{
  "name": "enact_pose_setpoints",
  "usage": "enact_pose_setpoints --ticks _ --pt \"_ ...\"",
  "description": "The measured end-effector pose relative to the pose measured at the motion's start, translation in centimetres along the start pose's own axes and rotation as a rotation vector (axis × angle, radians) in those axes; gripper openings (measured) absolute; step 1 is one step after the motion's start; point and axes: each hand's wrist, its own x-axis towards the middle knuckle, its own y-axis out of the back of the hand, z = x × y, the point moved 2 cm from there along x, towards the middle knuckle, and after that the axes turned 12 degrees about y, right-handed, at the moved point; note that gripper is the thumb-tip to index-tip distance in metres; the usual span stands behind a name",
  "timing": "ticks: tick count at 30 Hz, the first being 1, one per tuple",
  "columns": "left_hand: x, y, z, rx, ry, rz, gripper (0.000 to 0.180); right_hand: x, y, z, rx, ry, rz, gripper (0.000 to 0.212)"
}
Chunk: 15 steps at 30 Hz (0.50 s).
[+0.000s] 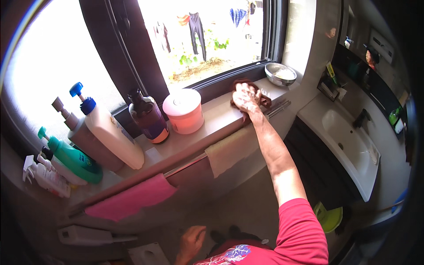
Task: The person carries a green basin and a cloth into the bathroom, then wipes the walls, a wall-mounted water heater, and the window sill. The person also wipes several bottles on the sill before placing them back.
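Observation:
My right hand presses down on a dark reddish-brown cloth at the right part of the windowsill. The cloth is bunched around and under the fingers, and one end hangs over the sill's front edge. Just beyond it, in the sill's right corner, stands a metal bowl with something pale inside. To the left of the cloth is a round pinkish tub with a white lid. My left hand hangs low near my body, with nothing in it and its fingers loosely bent.
Left along the sill stand a dark brown bottle, a cream pump bottle, a grey pump bottle, a green bottle and a white spray bottle. Below, a rail carries pink and beige towels. A white washbasin is on the right.

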Motion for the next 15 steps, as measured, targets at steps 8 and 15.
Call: enact_pose_setpoints --ticks 8,15 --pt "5.1 3.2 5.2 -0.068 -0.306 0.05 0.022 -7.6 1.5 -2.8 0.323 0.72 0.113 0.033" --pt "13.4 5.0 12.8 -0.114 -0.235 0.298 0.057 -5.7 2.6 -0.6 0.271 0.762 0.023 0.03"
